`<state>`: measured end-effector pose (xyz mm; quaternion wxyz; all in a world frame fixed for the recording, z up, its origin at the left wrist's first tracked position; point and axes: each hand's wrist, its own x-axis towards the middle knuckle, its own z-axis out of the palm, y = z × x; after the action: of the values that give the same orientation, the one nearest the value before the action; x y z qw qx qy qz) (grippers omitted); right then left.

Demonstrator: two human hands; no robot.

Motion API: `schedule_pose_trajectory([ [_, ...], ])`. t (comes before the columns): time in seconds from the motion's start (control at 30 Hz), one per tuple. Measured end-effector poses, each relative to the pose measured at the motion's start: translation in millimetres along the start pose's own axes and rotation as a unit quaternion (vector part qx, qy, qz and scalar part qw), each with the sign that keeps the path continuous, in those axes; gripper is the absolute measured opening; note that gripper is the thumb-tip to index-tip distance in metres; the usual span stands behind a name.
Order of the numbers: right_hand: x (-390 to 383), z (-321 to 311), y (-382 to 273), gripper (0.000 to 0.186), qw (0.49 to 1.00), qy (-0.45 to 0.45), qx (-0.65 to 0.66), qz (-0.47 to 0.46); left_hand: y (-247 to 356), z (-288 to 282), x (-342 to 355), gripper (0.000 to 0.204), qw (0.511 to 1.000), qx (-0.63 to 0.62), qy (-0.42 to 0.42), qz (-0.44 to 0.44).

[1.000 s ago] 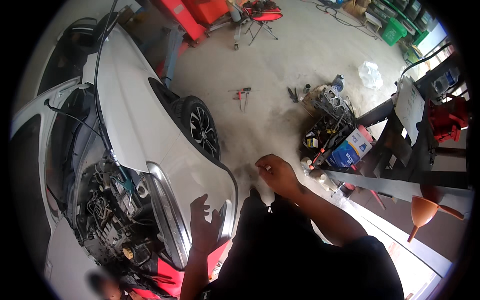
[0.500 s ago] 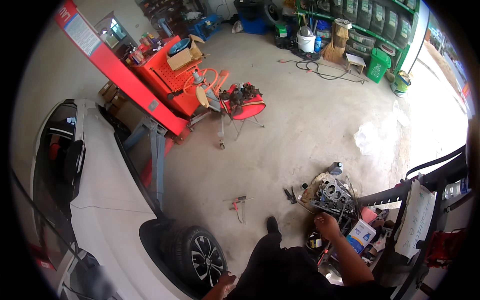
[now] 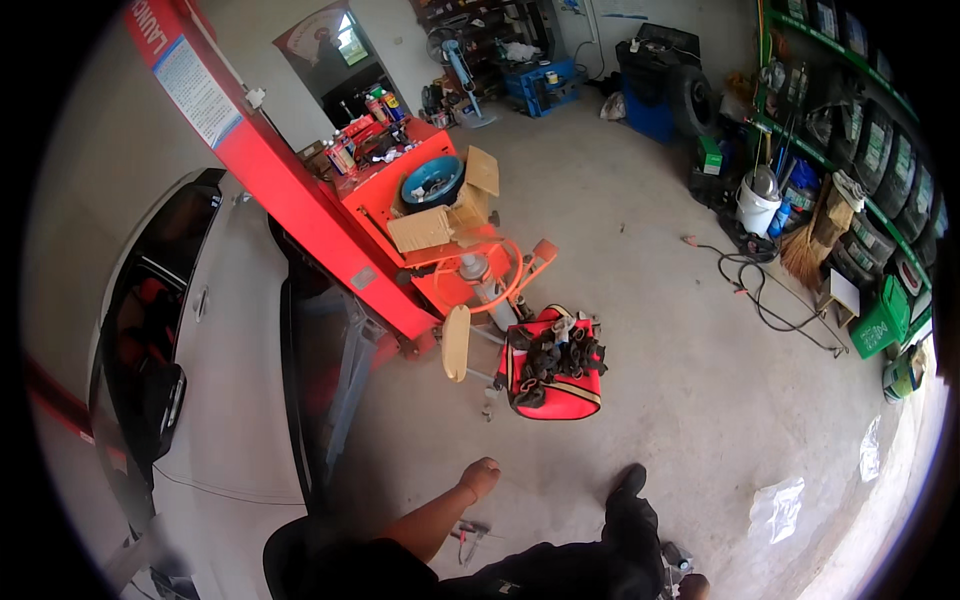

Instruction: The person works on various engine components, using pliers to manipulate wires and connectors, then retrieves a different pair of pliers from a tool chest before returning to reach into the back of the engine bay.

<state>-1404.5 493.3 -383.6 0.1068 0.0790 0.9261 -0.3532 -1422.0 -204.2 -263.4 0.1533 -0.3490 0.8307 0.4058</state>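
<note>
My left hand (image 3: 482,478) hangs over the floor in front of me, its fingers curled and nothing visible in them. Below it on the concrete lies a red-handled tool (image 3: 466,540), partly behind my forearm. Only a part of my right hand (image 3: 693,587) shows at the lower edge, beside my leg, and its fingers are hidden. Close by it is a dark object (image 3: 677,556) that I cannot make out. Ahead of my left hand, a red padded seat (image 3: 560,402) bears a heap of dark, greasy-looking parts (image 3: 555,352).
A light-coloured car (image 3: 240,400) stands to my left by a red lift post (image 3: 270,170). Beyond the seat are an orange cabinet (image 3: 365,205), a blue basin (image 3: 432,172) and a cardboard box (image 3: 420,230). A hose (image 3: 752,290) and green tyre rack (image 3: 850,50) are to the right.
My view has swung left and forward, bringing the red seat nearer. My left hand has come up from beside the wheel. My right hand has dropped to the lower edge, away from the engine parts.
</note>
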Motion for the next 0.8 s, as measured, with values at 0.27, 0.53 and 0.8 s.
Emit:
schedule_pose_trajectory([
  [0.27,462,-152,-445,0.016,0.981,-0.090,0.169,0.014,155,22,104,0.038,0.980,-0.028,-0.110,-0.164],
  [0.53,833,-77,-559,0.012,0.979,-0.126,0.150,-0.048,263,10,394,0.036,0.970,0.018,-0.132,-0.203],
  [0.8,1015,-30,-610,0.024,0.928,-0.321,0.066,0.178,605,-288,724,0.039,0.995,-0.064,0.076,0.008],
])
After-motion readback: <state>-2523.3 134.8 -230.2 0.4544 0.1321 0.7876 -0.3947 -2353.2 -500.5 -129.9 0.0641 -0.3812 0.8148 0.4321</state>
